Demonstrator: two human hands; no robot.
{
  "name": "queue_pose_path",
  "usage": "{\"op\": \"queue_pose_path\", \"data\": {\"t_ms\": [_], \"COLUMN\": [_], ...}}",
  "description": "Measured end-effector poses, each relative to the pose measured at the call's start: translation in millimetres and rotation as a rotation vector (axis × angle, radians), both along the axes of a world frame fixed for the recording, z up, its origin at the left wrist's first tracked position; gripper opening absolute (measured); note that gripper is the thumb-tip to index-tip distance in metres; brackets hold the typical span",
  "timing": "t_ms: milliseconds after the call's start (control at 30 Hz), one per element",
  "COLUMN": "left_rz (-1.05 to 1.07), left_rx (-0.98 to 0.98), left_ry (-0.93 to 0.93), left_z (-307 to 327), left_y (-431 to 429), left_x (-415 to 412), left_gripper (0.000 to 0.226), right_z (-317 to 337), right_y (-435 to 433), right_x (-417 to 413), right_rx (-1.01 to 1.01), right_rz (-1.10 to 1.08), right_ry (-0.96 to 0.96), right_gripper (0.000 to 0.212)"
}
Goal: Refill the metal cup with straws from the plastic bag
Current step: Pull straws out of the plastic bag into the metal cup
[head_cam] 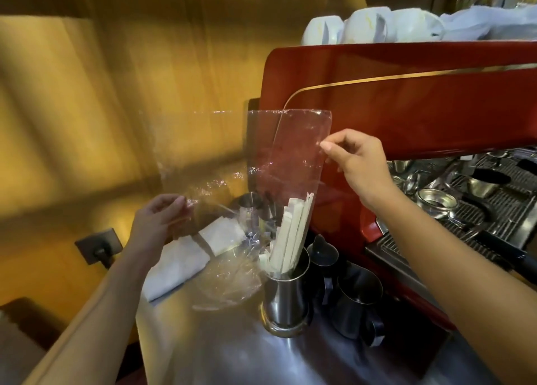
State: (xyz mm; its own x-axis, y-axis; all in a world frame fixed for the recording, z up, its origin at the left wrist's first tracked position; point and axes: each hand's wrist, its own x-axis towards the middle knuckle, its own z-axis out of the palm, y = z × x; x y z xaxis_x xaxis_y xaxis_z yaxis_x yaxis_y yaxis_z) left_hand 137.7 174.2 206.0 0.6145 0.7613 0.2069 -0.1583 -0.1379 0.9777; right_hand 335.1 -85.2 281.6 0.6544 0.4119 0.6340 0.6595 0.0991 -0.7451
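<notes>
A shiny metal cup (286, 300) stands on the steel counter with several paper-wrapped straws (290, 233) leaning in it. A clear plastic bag (290, 152) is held upright over the cup, its lower end around the tops of the straws. My right hand (360, 163) pinches the bag's right edge near its top. My left hand (159, 219) grips crumpled clear plastic on the left side, which looks like part of the same bag. More crumpled plastic (226, 280) lies on the counter beside the cup.
A red espresso machine (406, 99) rises right behind the cup, with white cups (366, 25) on top and a drip tray (494, 204) at the right. Dark metal pitchers (354, 297) stand right of the cup. A white folded cloth (180, 262) lies left.
</notes>
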Motion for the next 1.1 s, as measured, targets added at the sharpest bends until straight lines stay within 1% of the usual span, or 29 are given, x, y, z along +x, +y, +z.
{"op": "queue_pose_path", "data": {"t_ms": [100, 200, 267, 367, 467, 600, 733, 767, 900, 967, 1100], "left_rz": [0.077, 0.054, 0.037, 0.069, 0.097, 0.037, -0.062, -0.055, 0.031, 0.058, 0.109], "left_rx": [0.029, 0.057, 0.055, 0.053, -0.004, -0.070, -0.041, -0.039, -0.043, -0.009, 0.012], "left_ry": [-0.023, -0.012, -0.016, -0.016, -0.038, -0.040, 0.070, 0.066, -0.047, -0.060, -0.056], "left_z": [0.7, 0.1, -0.7, -3.0, -4.7, -5.9, -12.4, -13.6, -9.7, -7.2, -6.7], "left_y": [1.9, 2.3, 3.1, 5.6, 6.8, 6.5, 2.3, 0.7, -2.9, -5.6, -7.2], "left_x": [-0.1, -0.4, -1.5, -3.9, -5.3, -7.5, -7.1, -6.5, -3.2, -2.1, -6.3], "left_gripper": [0.010, 0.011, 0.013, 0.015, 0.014, 0.011, 0.003, 0.002, 0.007, 0.010, 0.013], "right_z": [-3.2, -4.8, -6.5, -18.5, -32.9, -48.0, -47.7, -44.6, -32.2, -34.0, -47.9], "right_y": [8.0, 12.0, 12.4, 10.3, 7.2, 8.4, 11.6, 11.8, 15.2, 19.2, 26.4], "right_x": [1.1, 2.5, 2.4, 1.3, 0.6, -1.1, -3.4, -3.0, -0.4, -1.0, -4.0], "right_rx": [0.011, 0.060, 0.056, -0.078, -0.208, -0.292, -0.232, -0.193, -0.044, -0.020, -0.024], "right_rz": [-0.007, -0.001, 0.056, 0.145, 0.222, 0.254, 0.220, 0.207, 0.128, 0.108, 0.154], "right_ry": [0.005, 0.045, 0.082, 0.097, 0.140, 0.165, 0.156, 0.161, 0.118, 0.135, 0.239], "right_gripper": [0.013, 0.010, 0.010, 0.009, 0.005, 0.007, 0.016, 0.016, 0.014, 0.017, 0.021]}}
